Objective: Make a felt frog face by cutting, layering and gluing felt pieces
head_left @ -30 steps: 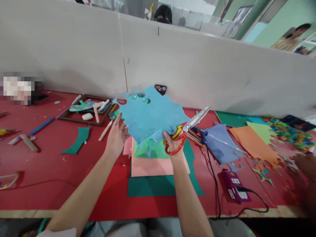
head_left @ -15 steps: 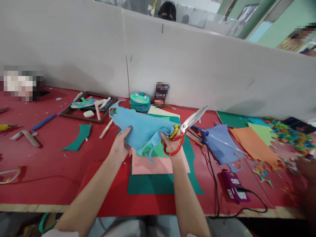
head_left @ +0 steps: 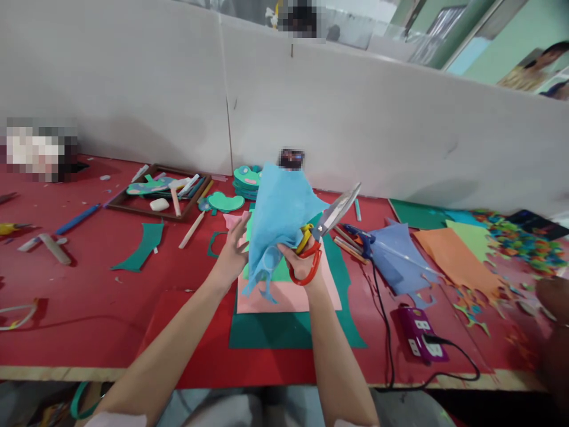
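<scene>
Red bench (head_left: 111, 320) before a white partition (head_left: 355, 118): light-blue felt sheet (head_left: 282, 204) held above a pink sheet (head_left: 275, 302), apparently being repositioned.
Right hand (head_left: 302, 264) pinches the felt, scissors (head_left: 320, 232) hooked on it, blades pointing away; left hand (head_left: 231, 252) spreads loosely beside the left edge, contact unclear. Any cut would call for a fresh grip on the scissors. Felt hides some right fingertips; another person's hand (head_left: 553, 299) is cropped.

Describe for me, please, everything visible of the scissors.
The scissors have silvery, metallic blades with a round pivot, and red and yellow handles. Held in the right hand above the table, they point up and rightward in the view, blades apparently together. The blue sheet is beside the handles; whether it touches them is unclear.
</scene>
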`<state>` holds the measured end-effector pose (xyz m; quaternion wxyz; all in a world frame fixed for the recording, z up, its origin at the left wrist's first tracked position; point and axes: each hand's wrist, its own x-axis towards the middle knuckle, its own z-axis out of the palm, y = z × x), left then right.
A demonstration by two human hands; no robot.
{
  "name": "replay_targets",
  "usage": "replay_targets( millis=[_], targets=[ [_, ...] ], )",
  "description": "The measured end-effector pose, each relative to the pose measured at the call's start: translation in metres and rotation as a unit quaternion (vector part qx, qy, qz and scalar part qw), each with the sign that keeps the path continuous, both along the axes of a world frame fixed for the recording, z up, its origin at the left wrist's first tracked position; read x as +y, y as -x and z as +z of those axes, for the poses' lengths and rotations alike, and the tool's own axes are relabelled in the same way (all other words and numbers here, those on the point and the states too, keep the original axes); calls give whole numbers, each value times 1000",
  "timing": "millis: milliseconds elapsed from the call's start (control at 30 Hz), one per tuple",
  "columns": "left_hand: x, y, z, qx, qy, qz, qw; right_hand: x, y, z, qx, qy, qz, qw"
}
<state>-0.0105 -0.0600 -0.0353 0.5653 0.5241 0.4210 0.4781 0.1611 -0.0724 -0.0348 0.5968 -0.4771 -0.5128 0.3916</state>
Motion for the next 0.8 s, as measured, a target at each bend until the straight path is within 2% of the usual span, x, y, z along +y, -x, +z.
replay_targets(
  millis=[67, 167, 267, 367, 500, 633, 800],
  targets=[
    [-1, 0, 7, -22, 31, 4, 999, 1, 2, 2, 4, 3, -8, 1000],
    [0, -1, 20, -74, 104, -27, 991, 3, 5, 2, 9, 17, -21, 1000],
    [5, -4, 30, -40, 110, -69, 991, 6, 5, 4, 3, 18, -26, 999],
    [17, -6, 38, 54, 63, -104, 991, 9, 3, 10, -19, 2, -37, 999],
    [35, -12, 43, 175, -6, -100, 979, 14, -4, 16, -32, -27, -47, 998],
    [45, -23, 42, 245, -68, -108, 961, 17, -10, 7, -15, -41, -83, 996],
    [52, -34, 35, 311, -125, -54, 941, 21, -14, -5, -13, -37, -127, 991]
  ],
)
